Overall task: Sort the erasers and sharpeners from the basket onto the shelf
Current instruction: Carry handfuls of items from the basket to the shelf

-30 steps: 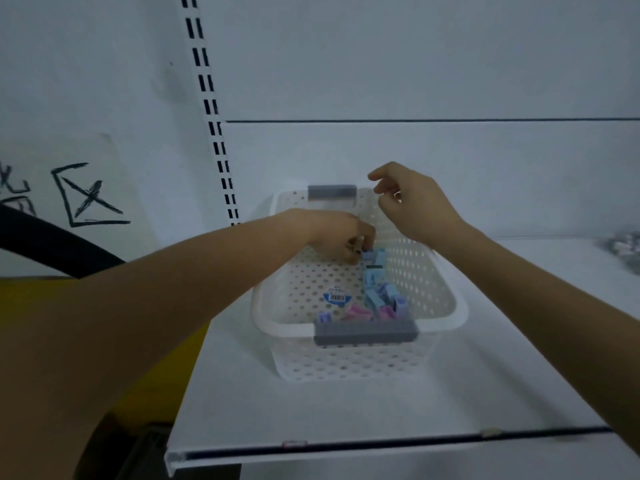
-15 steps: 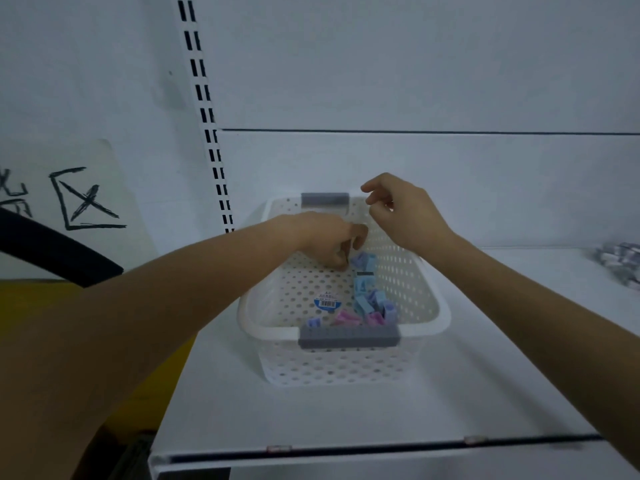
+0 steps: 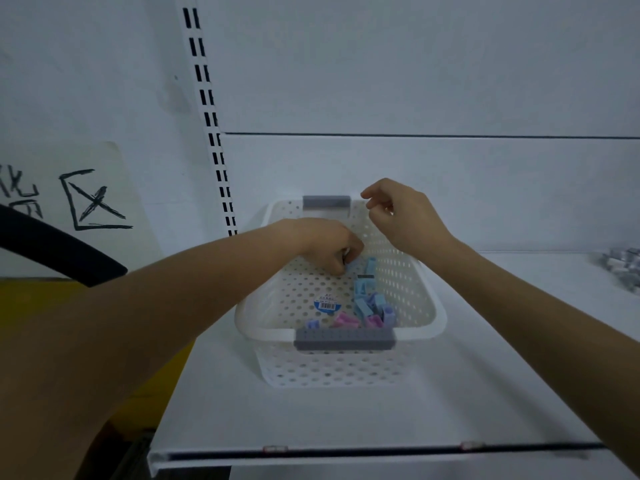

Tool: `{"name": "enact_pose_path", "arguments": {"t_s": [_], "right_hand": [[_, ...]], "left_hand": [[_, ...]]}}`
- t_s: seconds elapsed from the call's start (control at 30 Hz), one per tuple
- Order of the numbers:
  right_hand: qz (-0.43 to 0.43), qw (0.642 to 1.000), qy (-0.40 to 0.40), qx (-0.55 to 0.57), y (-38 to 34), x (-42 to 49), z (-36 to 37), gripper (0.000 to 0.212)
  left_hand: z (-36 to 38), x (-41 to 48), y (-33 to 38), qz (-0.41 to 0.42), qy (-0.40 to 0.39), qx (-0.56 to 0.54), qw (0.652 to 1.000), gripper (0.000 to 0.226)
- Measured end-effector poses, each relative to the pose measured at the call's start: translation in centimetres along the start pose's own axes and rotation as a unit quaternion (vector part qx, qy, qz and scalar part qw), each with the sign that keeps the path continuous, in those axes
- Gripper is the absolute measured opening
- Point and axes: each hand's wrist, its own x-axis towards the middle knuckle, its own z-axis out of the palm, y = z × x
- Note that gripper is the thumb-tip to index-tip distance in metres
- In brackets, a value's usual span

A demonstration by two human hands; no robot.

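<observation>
Finds white perforated basket (image 3: 437,318) standing on white shelf (image 3: 346,417), toward its left end. Records small blue, pink and purple pieces (image 3: 367,306) heaped along right side of basket floor, beside barcode sticker (image 3: 326,304). Places left hand (image 3: 322,244) down inside basket, fingers curled and pinching a small blue piece (image 3: 349,265) at far end of heap. Places right hand (image 3: 405,216) above far right rim, fingers loosely curled; cannot tell whether anything is held. Notes grey items (image 3: 620,268) at right end of shelf, well apart.

The left hand (image 3: 325,247) points down, fingers (image 3: 341,263) curled tight. Just above and right of them the right hand (image 3: 405,216) hovers, fingers loosely bent.
</observation>
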Motion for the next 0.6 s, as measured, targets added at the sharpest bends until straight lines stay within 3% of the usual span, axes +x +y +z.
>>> {"name": "enact_pose_path", "arguments": {"t_s": [0.17,0.3,0.47,0.6], "right_hand": [[-0.009,1.0,-0.01,-0.02,-0.2,0.1,-0.2,0.025],[-0.098,0.975,-0.128,-0.154,-1.1,1.2,-1.1,0.027],[-0.116,0.882,-0.392,-0.236,-4.2,2.6,-1.5,0.033],[-0.089,0.783,-0.5,-0.359,-4.6,2.1,0.9,0.044]], "left_hand": [[-0.6,-0.3,-0.8,-0.02,0.021,-0.012,1.0,0.014],[-1.7,-1.7,-2.2,-0.047,0.048,-0.009,0.998,0.011],[-2.3,-3.9,-4.1,-0.07,0.122,-0.063,0.988,0.01],[-1.5,-4.5,-3.8,-0.056,0.179,-0.1,0.977,0.006]]}}
